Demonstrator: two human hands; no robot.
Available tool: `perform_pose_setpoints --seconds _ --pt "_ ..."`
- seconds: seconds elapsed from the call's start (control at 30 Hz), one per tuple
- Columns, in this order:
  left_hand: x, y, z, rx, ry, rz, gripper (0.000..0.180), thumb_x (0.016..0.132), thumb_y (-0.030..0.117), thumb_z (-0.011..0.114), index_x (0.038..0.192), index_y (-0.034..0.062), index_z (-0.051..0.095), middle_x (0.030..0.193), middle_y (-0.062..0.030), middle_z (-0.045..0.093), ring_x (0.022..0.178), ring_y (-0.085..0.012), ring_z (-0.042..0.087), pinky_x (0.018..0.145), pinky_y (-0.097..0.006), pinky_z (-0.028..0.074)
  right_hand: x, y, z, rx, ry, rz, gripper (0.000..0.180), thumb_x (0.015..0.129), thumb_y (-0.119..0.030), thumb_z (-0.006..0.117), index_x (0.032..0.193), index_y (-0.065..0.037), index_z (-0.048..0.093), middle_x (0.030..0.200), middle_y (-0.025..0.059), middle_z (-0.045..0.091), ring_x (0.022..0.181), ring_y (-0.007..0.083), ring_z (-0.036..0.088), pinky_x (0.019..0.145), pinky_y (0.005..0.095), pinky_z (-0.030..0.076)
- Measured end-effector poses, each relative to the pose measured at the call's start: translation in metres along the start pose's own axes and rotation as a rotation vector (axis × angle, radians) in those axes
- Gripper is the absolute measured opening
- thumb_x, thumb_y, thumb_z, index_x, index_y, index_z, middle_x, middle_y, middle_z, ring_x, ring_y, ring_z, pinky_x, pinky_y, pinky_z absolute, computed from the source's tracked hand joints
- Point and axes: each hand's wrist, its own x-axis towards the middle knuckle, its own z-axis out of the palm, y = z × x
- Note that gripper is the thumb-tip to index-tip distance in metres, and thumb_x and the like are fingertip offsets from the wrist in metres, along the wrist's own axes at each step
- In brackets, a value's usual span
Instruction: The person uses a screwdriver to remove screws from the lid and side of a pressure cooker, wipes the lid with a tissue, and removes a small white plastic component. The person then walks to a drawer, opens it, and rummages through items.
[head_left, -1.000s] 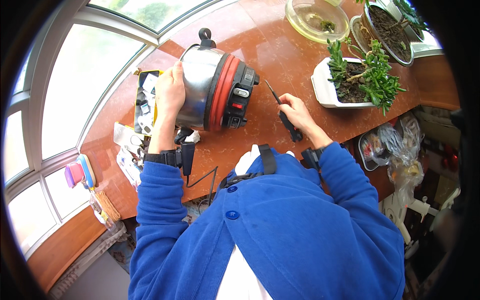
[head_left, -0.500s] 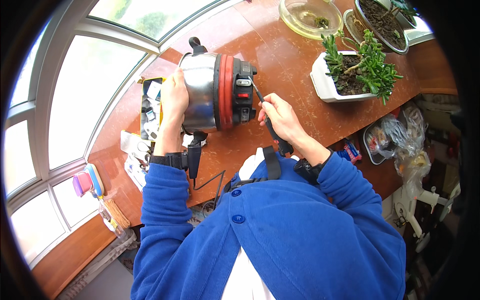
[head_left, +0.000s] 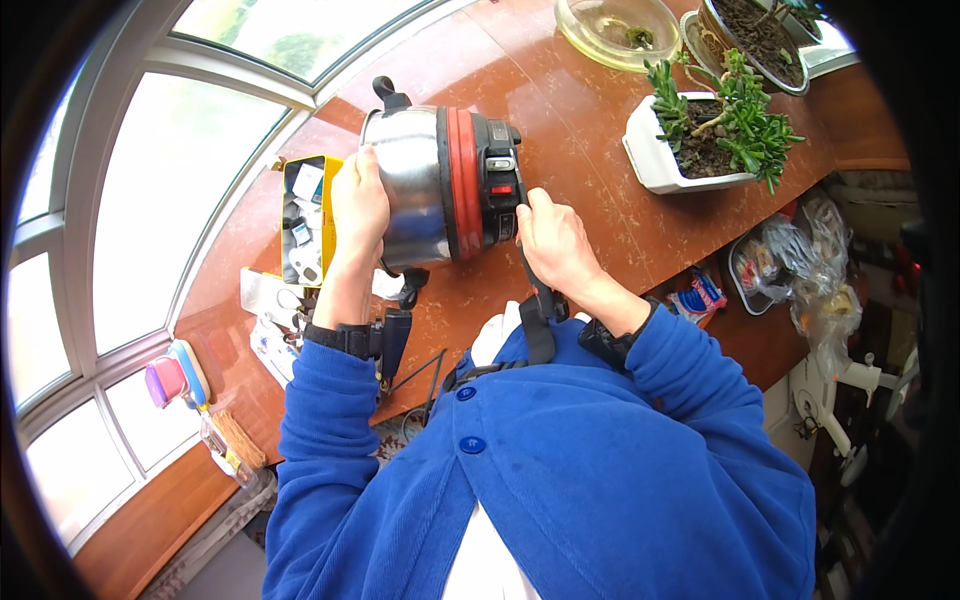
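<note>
Head view: left hand (head_left: 358, 205) is clamped on the steel body of the pot (head_left: 440, 185), which lies on its side on the reddish counter (head_left: 590, 140). Right hand (head_left: 553, 245) grips a screwdriver (head_left: 530, 275) at the pot's red-rimmed end. A yellow parts box (head_left: 305, 222) sits just beside the left hand; a potted succulent (head_left: 715, 125) stands farther right.

Both hands (head_left: 360, 205) (head_left: 552, 240) raised forward, fingers curled closed.
</note>
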Motion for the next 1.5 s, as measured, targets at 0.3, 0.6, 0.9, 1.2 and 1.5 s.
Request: perform_pose_setpoints --seconds 0.3,0.6,0.9,1.2,1.5 --pt "-0.003 -0.007 0.005 0.021 0.074 0.120 0.044 0.110 0.031 0.045 0.114 -0.0075 0.067 0.101 -0.0223 0.072 0.093 -0.0314 0.068 0.085 -0.041 0.050 0.012 -0.009 -0.013 0.019 -0.178 0.212 0.029 0.104 -0.022 0.048 0.093 0.004 0.057 0.079 0.0267 0.067 0.079 0.0429 0.068 0.076 0.0525 0.053" --pt "-0.003 -0.011 0.005 0.039 0.071 0.133 0.044 0.109 0.031 0.046 0.114 -0.0077 0.067 0.101 -0.0252 0.072 0.094 -0.0349 0.069 0.086 -0.042 0.051 0.016 -0.029 -0.022 0.114 -0.245 0.322 0.030 0.106 -0.021 0.045 0.094 0.004 0.058 0.071 0.0159 0.069 0.063 0.0249 0.072 0.064 0.0400 0.058" --pt "0.001 -0.017 0.005 0.042 0.088 0.164 0.044 0.109 0.032 0.047 0.112 -0.0078 0.067 0.100 -0.0258 0.072 0.094 -0.0357 0.070 0.085 -0.043 0.051 0.019 -0.051 -0.037 0.255 -0.305 0.445 0.030 0.105 -0.020 0.045 0.093 0.004 0.058 0.072 0.0150 0.069 0.062 0.0240 0.071 0.062 0.0399 0.059" --pt "0.001 -0.011 0.006 -0.002 0.068 0.153 0.043 0.109 0.030 0.048 0.106 -0.0082 0.067 0.092 -0.0209 0.071 0.084 -0.0277 0.066 0.080 -0.039 0.050 0.004 -0.046 -0.036 0.345 -0.233 0.399 0.029 0.105 -0.024 0.050 0.093 0.000 0.059 0.070 0.0110 0.068 0.060 0.0185 0.068 0.059 0.0338 0.056" --pt "-0.002 -0.008 0.011 -0.070 0.052 0.057 0.043 0.111 0.030 0.046 0.108 -0.0079 0.067 0.089 -0.0128 0.069 0.082 -0.0181 0.060 0.078 -0.036 0.049 -0.010 0.003 -0.010 0.068 -0.054 0.189 0.026 0.104 -0.025 0.053 0.095 -0.001 0.053 0.077 0.0275 0.066 0.079 0.0511 0.064 0.071 0.0595 0.048"
